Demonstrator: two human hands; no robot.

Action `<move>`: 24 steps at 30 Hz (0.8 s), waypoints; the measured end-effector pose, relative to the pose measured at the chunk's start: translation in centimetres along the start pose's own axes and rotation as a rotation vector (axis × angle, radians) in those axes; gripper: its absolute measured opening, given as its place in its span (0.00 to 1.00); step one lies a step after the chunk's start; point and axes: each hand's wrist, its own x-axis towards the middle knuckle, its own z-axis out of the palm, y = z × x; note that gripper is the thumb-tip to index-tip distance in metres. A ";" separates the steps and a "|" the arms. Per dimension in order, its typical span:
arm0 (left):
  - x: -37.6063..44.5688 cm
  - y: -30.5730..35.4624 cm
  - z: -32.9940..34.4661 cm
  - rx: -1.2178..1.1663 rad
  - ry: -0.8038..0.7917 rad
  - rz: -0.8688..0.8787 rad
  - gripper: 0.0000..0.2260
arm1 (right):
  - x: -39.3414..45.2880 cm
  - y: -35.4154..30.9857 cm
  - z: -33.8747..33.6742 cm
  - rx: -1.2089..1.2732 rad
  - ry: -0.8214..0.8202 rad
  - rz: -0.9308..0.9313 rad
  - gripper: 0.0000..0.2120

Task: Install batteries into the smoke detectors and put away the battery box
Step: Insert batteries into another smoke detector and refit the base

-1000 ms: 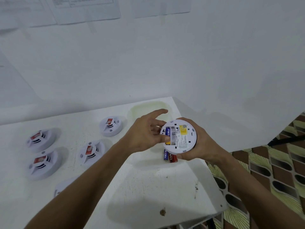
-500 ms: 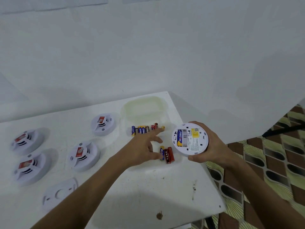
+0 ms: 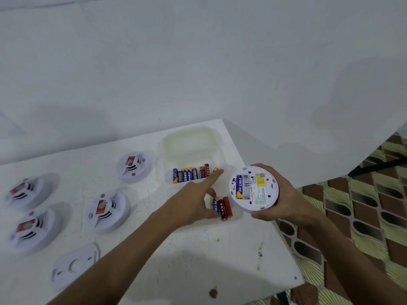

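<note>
Head view: white table (image 3: pixel 231 249) against white wall (image 3: pixel 198 73)

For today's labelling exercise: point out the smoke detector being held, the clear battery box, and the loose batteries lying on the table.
held smoke detector (image 3: pixel 258 195), head view, white back face beside the label.
battery box (image 3: pixel 191 142), head view, open lid.
loose batteries (image 3: pixel 226 206), head view, red battery's body.

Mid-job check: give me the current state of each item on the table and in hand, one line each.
Held smoke detector: back up, compartment open, one battery in, one slot empty.
Right hand: grips that detector.
Left hand: fingers reaching over the loose batteries lying on the table.
Battery box: open, a row of batteries inside.
Four smoke detectors: face up on the table.
Back cover: detached, lying flat.
</note>
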 end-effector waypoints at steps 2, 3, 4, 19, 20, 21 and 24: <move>-0.2 0.3 0.1 0.034 0.003 0.002 0.48 | -0.1 -0.1 0.0 0.003 0.002 0.000 0.41; -0.3 0.4 0.1 0.049 0.006 0.006 0.48 | -0.2 -0.1 0.0 0.004 0.001 0.000 0.41; -0.3 0.5 0.2 0.058 0.006 0.008 0.48 | -0.2 -0.2 0.0 0.004 -0.001 -0.001 0.41; -2.3 2.5 -3.7 -0.333 0.349 0.071 0.41 | -0.3 -1.2 0.7 -0.014 -0.002 -0.070 0.41; -2.5 3.1 -4.1 -0.363 0.360 0.092 0.41 | -0.1 -1.4 0.9 -0.013 -0.008 -0.079 0.41; -2.6 3.7 -4.3 -0.379 0.360 0.111 0.40 | 0.2 -1.5 1.2 -0.017 -0.015 -0.087 0.41; -2.6 4.9 -4.6 -0.347 0.334 0.150 0.40 | 0.9 -2.2 2.3 -0.025 -0.030 -0.103 0.42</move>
